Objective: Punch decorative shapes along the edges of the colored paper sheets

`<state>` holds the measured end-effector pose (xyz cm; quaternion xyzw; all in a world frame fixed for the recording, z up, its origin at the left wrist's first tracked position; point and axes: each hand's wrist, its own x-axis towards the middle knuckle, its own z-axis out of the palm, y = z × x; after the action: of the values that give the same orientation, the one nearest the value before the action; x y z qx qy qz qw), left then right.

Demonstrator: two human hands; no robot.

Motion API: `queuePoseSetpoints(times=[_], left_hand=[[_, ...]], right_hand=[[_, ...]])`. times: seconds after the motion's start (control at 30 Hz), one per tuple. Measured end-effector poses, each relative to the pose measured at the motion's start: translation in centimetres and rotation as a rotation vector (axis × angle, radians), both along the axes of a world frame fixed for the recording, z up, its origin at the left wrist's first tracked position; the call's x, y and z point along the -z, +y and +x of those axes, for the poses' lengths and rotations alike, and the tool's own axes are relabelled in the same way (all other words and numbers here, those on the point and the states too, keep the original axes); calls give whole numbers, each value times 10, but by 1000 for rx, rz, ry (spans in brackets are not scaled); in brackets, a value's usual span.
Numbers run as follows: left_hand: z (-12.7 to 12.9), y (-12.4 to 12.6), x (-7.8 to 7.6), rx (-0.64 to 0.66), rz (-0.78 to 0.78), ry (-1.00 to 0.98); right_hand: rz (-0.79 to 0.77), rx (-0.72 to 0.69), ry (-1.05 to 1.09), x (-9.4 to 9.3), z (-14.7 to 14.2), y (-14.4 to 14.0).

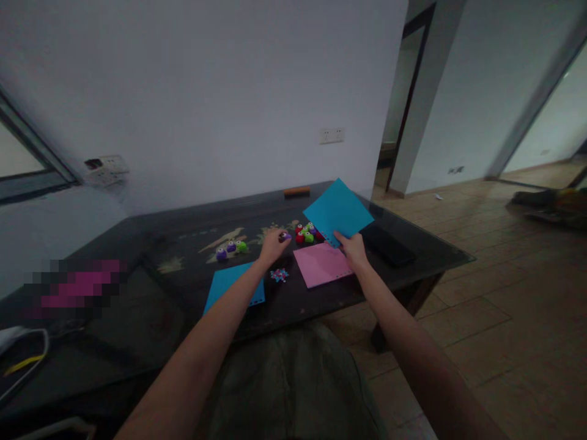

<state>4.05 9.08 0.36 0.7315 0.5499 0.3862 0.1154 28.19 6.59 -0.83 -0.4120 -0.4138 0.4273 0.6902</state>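
My left hand (274,243) pinches a small purple toy with a white eye (285,236) above the table. In my right hand (351,245) a blue sheet (338,209) with punched holes along its lower edge is held up, tilted. Under that hand lies a pink sheet (321,264), flat, also with holes. A cluster of red, green and purple eyed toys (306,233) sits just behind it, partly hidden by the raised sheet. Beneath my left forearm is another blue sheet (229,282). A few purple and green toys (230,247) stand in a row to the left.
Small pink and blue bits (279,275) lie in a pile between the sheets. A black box-like object (389,245) rests at the right, an orange-brown bar (296,192) at the back. The dark glossy table (151,318) meets the wall; a white cable (44,345) is at far left.
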Motion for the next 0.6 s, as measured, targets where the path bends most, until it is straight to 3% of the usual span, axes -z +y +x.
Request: queuePoseSetpoints(times=[0.23, 0.6], left_hand=[[21, 35, 9, -162, -55, 237], [24, 53, 19, -212, -62, 253]], right_hand=[[35, 12, -102, 9, 1, 6], [11, -9, -76, 12, -2, 8]])
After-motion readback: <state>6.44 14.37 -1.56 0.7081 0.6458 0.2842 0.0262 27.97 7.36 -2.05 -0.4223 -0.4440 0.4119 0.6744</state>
